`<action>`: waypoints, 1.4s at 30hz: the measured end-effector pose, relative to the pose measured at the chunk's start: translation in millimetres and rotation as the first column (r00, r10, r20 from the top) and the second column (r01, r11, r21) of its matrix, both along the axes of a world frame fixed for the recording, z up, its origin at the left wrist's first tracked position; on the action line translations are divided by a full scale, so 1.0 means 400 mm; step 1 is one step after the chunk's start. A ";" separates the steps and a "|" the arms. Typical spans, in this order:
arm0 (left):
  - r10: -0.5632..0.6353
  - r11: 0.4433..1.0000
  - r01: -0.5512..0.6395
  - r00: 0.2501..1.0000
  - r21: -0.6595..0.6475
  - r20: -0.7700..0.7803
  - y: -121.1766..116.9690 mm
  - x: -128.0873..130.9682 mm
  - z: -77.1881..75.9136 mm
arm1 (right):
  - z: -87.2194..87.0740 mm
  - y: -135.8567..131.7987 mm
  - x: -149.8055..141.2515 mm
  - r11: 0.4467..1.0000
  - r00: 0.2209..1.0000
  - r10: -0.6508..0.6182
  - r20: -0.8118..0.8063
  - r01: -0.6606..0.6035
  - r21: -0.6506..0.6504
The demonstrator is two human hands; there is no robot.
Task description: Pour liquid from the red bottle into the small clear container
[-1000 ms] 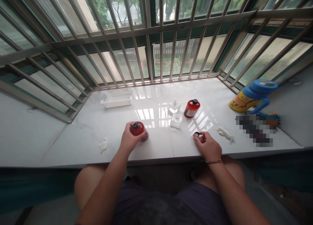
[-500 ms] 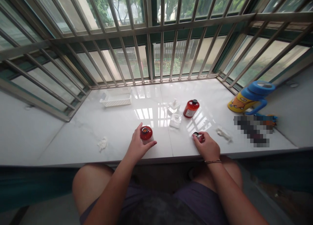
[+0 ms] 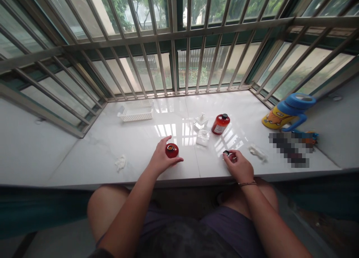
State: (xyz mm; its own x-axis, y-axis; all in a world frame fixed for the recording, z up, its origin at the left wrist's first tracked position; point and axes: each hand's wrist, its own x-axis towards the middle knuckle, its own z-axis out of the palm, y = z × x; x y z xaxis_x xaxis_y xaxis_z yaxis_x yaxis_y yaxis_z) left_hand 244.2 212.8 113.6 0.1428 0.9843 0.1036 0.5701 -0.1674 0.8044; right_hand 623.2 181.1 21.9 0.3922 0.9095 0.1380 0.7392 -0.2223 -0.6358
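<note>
My left hand (image 3: 162, 157) curves round a red bottle (image 3: 172, 151), thumb along its near side and fingers at its far left. The bottle's black-rimmed mouth is uncapped and its lower part is mostly hidden by the hand. To the right, my right hand (image 3: 239, 166) is just above the counter near its front edge. Between thumb and fingers it pinches a small black cap (image 3: 226, 153), its pale inside partly showing. Beyond the hands stands a second red bottle (image 3: 220, 124) with a black cap and a white label.
A clear pump bottle (image 3: 201, 121) and a clear square container (image 3: 203, 137) stand mid-counter. A white perforated basket (image 3: 136, 116) is at the back left. Crumpled tissues lie left (image 3: 120, 163) and right (image 3: 257, 153). A blue-and-yellow tumbler (image 3: 287, 112) stands at right, before window bars.
My left hand has shifted slightly forward and right round the bottle. My right hand still holds the cap, turned a little. The view has shifted slightly.
</note>
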 end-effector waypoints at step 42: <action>0.103 0.976 -0.123 0.988 0.178 0.117 -0.002 0.071 -0.062 | 0.320 0.100 -0.504 0.582 0.615 0.775 0.146 -0.784 0.214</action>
State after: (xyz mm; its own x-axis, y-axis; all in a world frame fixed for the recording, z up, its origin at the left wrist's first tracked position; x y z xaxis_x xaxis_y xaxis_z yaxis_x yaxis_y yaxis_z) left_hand 272.4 212.2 88.9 0.0101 0.9560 0.2933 0.5068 -0.2577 0.8226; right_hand 421.7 221.0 150.0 -0.4612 0.7993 0.3852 0.5778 0.6000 -0.5533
